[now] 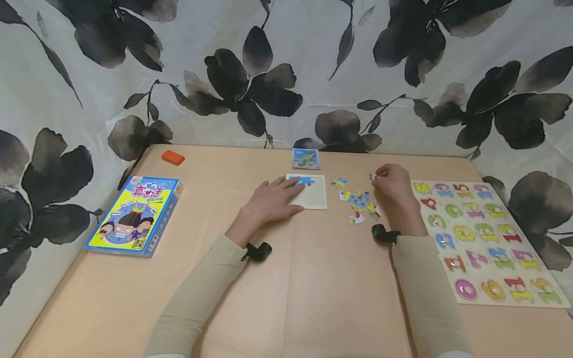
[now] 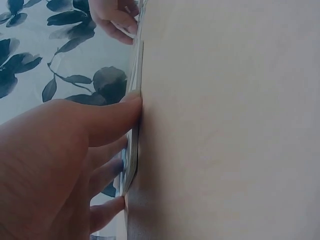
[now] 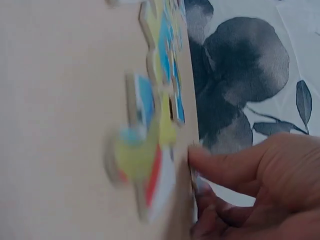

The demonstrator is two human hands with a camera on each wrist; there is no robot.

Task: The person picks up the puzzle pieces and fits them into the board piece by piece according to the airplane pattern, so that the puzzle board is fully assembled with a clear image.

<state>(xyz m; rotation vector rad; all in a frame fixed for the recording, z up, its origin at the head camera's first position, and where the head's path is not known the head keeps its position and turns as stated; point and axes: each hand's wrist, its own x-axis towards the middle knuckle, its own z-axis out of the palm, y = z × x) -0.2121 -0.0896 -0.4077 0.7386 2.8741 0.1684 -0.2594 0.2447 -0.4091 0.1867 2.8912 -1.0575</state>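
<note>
My left hand (image 1: 276,200) rests on a white puzzle tray (image 1: 319,199), its fingers spread over the left part and the thumb at the near edge. Blue puzzle pieces (image 1: 306,180) sit along the tray's top, partly covered by the fingers. In the left wrist view the thumb (image 2: 112,120) touches the tray's side (image 2: 133,155). To the right, my right hand (image 1: 396,186) pinches a small jigsaw piece (image 1: 372,177) between thumb and fingertips, mostly hidden in the right wrist view. Loose jigsaw pieces (image 1: 359,204) lie in a cluster between the hands.
A small picture puzzle (image 1: 306,158) with a plane-like print lies behind the tray. At left are a blue and yellow box (image 1: 134,214) and an orange block (image 1: 172,157). A number board (image 1: 488,238) lies at right, partly under the right forearm. A floral cloth (image 1: 331,74) hangs behind.
</note>
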